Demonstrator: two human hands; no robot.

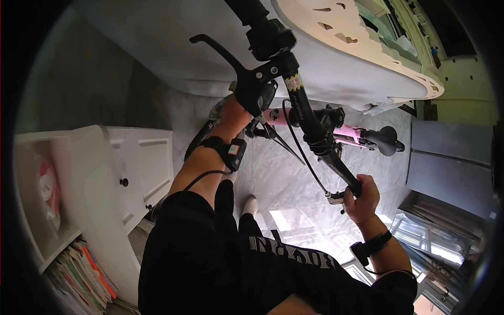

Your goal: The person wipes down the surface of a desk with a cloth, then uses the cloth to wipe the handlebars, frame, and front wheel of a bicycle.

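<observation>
A bicycle with a pink frame (344, 131) stands before me, its black handlebar (300, 105) crossing the view diagonally. My right hand (363, 199) is closed around the handlebar's lower right end, beside a brake lever (336, 198). My left hand (234, 113) reaches down behind the nearer black brake lever (223, 52), by the front wheel (197, 140). The lever and its housing hide the fingers of that hand. Black cables (304, 152) hang from the bar. The black saddle (387, 140) lies farther right.
A white cabinet (139, 173) with papers (84, 275) and a red-and-white bag (48, 191) stands at left. Beyond the bicycle is a pale cloth-covered piece (336, 79) with a cream cut-out edge (346, 26). Grey tile floor (294, 184) surrounds my feet; a grey cabinet (446, 163) stands at right.
</observation>
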